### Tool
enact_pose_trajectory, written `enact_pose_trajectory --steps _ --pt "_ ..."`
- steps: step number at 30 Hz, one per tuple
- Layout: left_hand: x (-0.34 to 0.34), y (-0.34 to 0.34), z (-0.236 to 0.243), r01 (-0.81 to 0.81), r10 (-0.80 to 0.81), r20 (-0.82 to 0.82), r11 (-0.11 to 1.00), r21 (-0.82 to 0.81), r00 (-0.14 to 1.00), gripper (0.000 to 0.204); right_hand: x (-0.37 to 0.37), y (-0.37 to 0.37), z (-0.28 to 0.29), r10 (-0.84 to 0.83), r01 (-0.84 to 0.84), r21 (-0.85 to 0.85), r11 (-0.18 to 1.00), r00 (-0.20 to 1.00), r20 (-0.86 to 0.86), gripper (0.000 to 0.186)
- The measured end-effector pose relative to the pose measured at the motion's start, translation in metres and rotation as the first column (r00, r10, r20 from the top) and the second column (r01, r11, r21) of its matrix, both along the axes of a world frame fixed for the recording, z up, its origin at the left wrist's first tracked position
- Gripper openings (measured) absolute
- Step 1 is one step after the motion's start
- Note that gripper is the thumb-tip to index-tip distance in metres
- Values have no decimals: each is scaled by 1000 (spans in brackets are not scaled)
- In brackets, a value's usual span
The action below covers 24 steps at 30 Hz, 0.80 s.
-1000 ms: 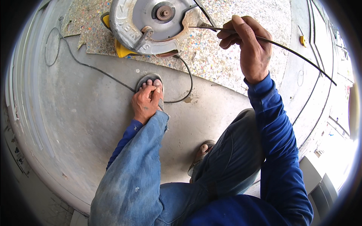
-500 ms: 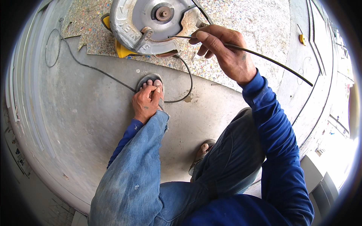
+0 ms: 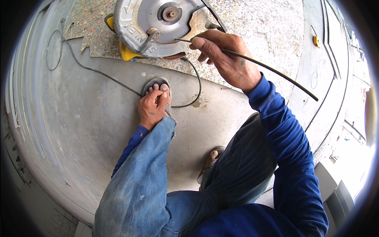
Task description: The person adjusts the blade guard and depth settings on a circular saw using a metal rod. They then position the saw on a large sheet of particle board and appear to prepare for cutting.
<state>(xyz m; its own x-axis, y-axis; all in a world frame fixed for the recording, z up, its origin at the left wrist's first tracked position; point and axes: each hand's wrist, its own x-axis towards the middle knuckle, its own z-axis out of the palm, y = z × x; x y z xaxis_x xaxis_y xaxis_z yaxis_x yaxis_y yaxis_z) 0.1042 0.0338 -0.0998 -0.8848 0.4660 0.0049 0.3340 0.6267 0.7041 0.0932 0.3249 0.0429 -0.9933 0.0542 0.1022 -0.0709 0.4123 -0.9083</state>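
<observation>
My right hand [image 3: 225, 59] grips a long thin black rod [image 3: 276, 71]. Its narrow far tip lies over the lower part of a circular saw [image 3: 144, 27], by the blade and metal guard. The saw has a yellow body and rests on a speckled board. My left hand [image 3: 153, 108] is bent with fingers pinched at the toes of my left foot [image 3: 164, 89], in a sandal; whether anything is between them I cannot make out. A black power cord [image 3: 199, 77] loops from the saw past that foot and across the floor to the left.
The speckled board [image 3: 260, 23] lies on a grey concrete floor [image 3: 90, 126]. Long pale metal strips [image 3: 39, 126] run along the left. A yellow tape measure [image 3: 316, 41] and long black strips [image 3: 334, 67] lie at the right. My right foot [image 3: 212, 158] is below.
My right hand and the rod have moved left and down, bringing the rod's tip further across the saw's lower part. My left hand stays at the foot.
</observation>
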Motion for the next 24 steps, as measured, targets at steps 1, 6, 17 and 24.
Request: enact_pose_trajectory --steps 1,6,17,24 --pt "0 0 0 9 -9 -6 1000 -4 1000 12 1 0 2 -35 35 -65 997 999 10 30" --pt "-1 2 3 19 -19 -29 1000 4 999 12 1 1 8 -109 109 -97 989 994 -3 34" --pt "-2 2 4 20 -21 -26 999 -30 999 16 -2 0 0 -112 109 -55 992 992 -58 34" --pt "-1 1 2 12 -12 0 1000 -13 1000 15 -5 -4 0 -89 96 106 990 994 -63 31"
